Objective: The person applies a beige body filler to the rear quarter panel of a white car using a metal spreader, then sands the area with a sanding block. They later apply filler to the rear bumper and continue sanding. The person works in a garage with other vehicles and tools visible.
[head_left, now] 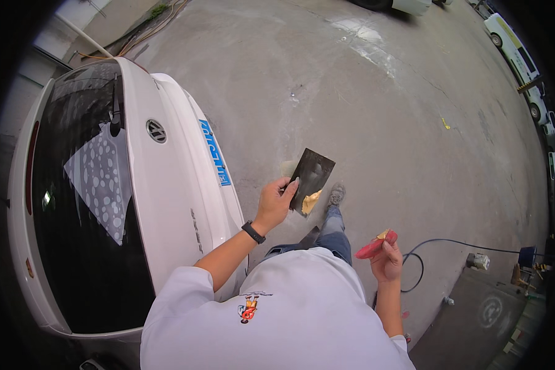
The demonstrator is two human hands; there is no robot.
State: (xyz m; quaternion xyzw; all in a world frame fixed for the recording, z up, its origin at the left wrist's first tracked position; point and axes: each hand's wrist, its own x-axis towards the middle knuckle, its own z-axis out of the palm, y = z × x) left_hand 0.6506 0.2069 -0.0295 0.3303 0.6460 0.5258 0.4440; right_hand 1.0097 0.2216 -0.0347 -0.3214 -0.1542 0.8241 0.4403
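My left hand (pixel 275 203) grips a dark rectangular putty board (pixel 317 169) by its left edge, thumb on top. A smear of yellow putty (pixel 312 201) lies on the board's lower corner. Something pale sticks out behind the board's left side; I cannot make out what it is. Apart from it, at the right of my body, my right hand (pixel 386 264) is closed on a red putty spreader (pixel 369 249) with yellow putty on its upper edge. The rear of a white car (pixel 172 166) stands at my left, close to my left forearm.
The car has a dark rear window (pixel 83 246) and a blue plate (pixel 214 153). Grey concrete floor (pixel 413 166) spreads ahead. A dark hose (pixel 450 240) curls at the right, near a small can (pixel 477 261) and a grey panel (pixel 468 320). White vans (pixel 512 49) stand far right.
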